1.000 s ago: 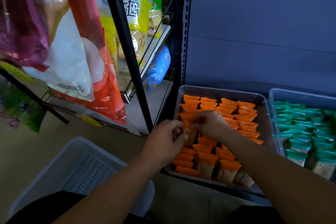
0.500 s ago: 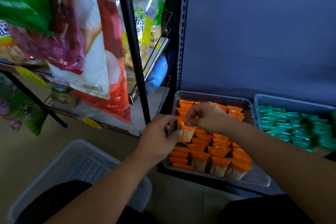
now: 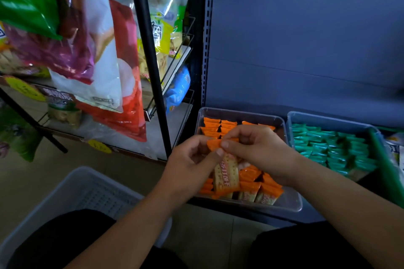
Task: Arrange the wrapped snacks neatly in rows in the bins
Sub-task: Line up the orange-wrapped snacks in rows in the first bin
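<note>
A clear plastic bin on the bottom shelf holds several orange wrapped snacks in rows. Above its front left part I hold one orange wrapped cracker snack upright. My left hand grips its left side with the thumb on the front. My right hand pinches the orange top flap of the wrapper. A second clear bin to the right holds several teal wrapped snacks in rows.
A white plastic basket stands on the floor at lower left. A black wire rack post with hanging snack bags rises on the left. A blue-grey back panel stands behind the bins. My knees are at the bottom edge.
Both hands have lifted one orange snack up out of the bin's left rows and hold it above the bin. The camera view has shifted slightly.
</note>
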Available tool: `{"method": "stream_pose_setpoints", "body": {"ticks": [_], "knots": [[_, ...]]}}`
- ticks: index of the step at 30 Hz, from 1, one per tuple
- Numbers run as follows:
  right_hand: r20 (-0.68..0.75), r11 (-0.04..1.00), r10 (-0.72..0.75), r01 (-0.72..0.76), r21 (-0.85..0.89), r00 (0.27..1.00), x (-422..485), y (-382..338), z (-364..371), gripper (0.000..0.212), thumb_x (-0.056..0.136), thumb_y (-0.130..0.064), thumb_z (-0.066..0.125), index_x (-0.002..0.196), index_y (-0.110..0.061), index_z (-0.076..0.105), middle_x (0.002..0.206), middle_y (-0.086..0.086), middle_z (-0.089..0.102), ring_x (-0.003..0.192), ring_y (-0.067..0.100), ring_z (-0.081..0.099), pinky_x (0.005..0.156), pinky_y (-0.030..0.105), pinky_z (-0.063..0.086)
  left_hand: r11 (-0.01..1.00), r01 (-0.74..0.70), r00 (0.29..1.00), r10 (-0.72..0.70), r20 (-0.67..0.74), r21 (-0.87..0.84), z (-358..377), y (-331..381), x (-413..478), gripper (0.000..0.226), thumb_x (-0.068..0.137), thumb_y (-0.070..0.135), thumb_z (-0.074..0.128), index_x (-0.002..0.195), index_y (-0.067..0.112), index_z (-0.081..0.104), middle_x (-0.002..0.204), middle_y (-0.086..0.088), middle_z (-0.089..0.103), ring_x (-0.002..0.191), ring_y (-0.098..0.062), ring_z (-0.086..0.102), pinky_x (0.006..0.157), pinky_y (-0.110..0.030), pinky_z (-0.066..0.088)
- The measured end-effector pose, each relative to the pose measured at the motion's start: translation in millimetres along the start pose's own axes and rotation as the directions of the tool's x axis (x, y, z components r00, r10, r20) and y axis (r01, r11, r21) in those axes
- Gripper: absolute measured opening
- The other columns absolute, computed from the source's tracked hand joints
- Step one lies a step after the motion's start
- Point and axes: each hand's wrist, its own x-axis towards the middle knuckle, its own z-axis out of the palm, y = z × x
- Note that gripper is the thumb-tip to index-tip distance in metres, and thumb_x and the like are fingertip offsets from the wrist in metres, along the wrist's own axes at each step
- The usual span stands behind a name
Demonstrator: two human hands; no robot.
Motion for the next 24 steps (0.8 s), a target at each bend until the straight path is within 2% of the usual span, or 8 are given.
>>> {"method": "stream_pose_setpoints", "body": {"ticks": [3,6,9,11,13,15,21,24], "knots": [[0.024,0.996,0.052,-0.054,0.074,0.998,3.8,0.9,-5.0,0.015,0.091,-0.025,0.076,0.104,-0.016,0.074,0.087,0.005,0.078,0.081,0.013,0.074,0.068,0.028,0.058,0.996,0.055,0.997,-0.059,-0.057,-0.071,-0.2,2.6,4.9,0.017,0.1,0.018,0.064,0.09,0.018,0.078,0.087,-0.004,0.077,0.085,-0.02,0.076,0.071,-0.032,0.062],[0.053,0.982,0.091,-0.098,0.16,0.994,7.1,0.7,-9.2,0.016,0.095,-0.024,0.072,0.106,-0.013,0.075,0.094,0.007,0.079,0.088,0.019,0.077,0.071,0.031,0.059,0.993,0.066,0.992,-0.075,-0.097,-0.097,-2.6,3.3,11.1,0.018,0.101,0.019,0.063,0.098,0.018,0.081,0.092,-0.006,0.079,0.09,-0.024,0.077,0.072,-0.033,0.063],[-0.037,0.976,0.067,-0.058,0.208,0.997,11.9,0.3,-9.9,0.012,0.097,-0.019,0.069,0.103,-0.009,0.073,0.088,0.005,0.077,0.08,0.017,0.075,0.063,0.028,0.058,0.993,0.052,0.997,-0.058,-0.057,-0.11,0.4,3.7,14.0,0.016,0.097,0.025,0.066,0.106,0.022,0.079,0.097,-0.004,0.079,0.093,-0.023,0.077,0.077,-0.036,0.064],[-0.124,0.973,0.063,-0.033,0.229,0.99,16.4,1.2,-10.8,0.011,0.098,-0.018,0.068,0.102,-0.009,0.071,0.085,0.005,0.076,0.076,0.017,0.073,0.06,0.029,0.058,0.997,0.066,0.998,-0.066,0.012,-0.03,3.4,0.3,14.3,0.023,0.09,0.028,0.075,0.113,0.026,0.075,0.1,-0.002,0.078,0.095,-0.02,0.076,0.08,-0.034,0.064],[-0.203,0.965,0.077,-0.022,0.262,0.976,20.5,3.1,-14.1,0.011,0.099,-0.019,0.067,0.103,-0.008,0.07,0.087,0.007,0.075,0.078,0.02,0.074,0.063,0.033,0.06,0.993,0.08,0.995,-0.085,0.058,0.085,6.9,-2.8,13.8,0.036,0.085,0.021,0.084,0.118,0.028,0.071,0.101,0.002,0.077,0.094,-0.015,0.074,0.082,-0.03,0.062],[-0.242,0.961,0.087,-0.017,0.277,0.966,23.7,4.9,-17.9,0.011,0.099,-0.02,0.066,0.103,-0.01,0.07,0.087,0.007,0.076,0.08,0.021,0.076,0.066,0.036,0.061,0.992,0.086,0.994,-0.092,0.063,0.096,9.4,-2.7,12.9,0.04,0.082,0.013,0.086,0.116,0.029,0.07,0.099,0.004,0.077,0.091,-0.012,0.074,0.082,-0.028,0.061],[-0.187,0.943,0.149,-0.083,0.322,0.971,29.0,10.4,-23.3,0.021,0.1,-0.026,0.066,0.109,-0.007,0.068,0.094,0.015,0.076,0.082,0.028,0.077,0.067,0.037,0.06,0.994,0.026,0.997,-0.033,0.068,0.104,9.8,-0.1,11.5,0.062,0.075,0.002,0.089,0.118,0.039,0.064,0.1,0.002,0.076,0.093,-0.012,0.074,0.083,-0.027,0.061],[-0.111,0.935,0.073,-0.03,0.354,0.991,26.1,9.2,-27.9,0.025,0.099,-0.025,0.067,0.114,-0.005,0.066,0.097,0.015,0.076,0.086,0.031,0.076,0.07,0.04,0.061,0.985,0.008,0.999,-0.014,0.035,0.171,10.1,-0.5,12.0,0.06,0.078,0.003,0.087,0.119,0.039,0.064,0.099,0.008,0.076,0.092,-0.008,0.073,0.082,-0.024,0.06]]}}
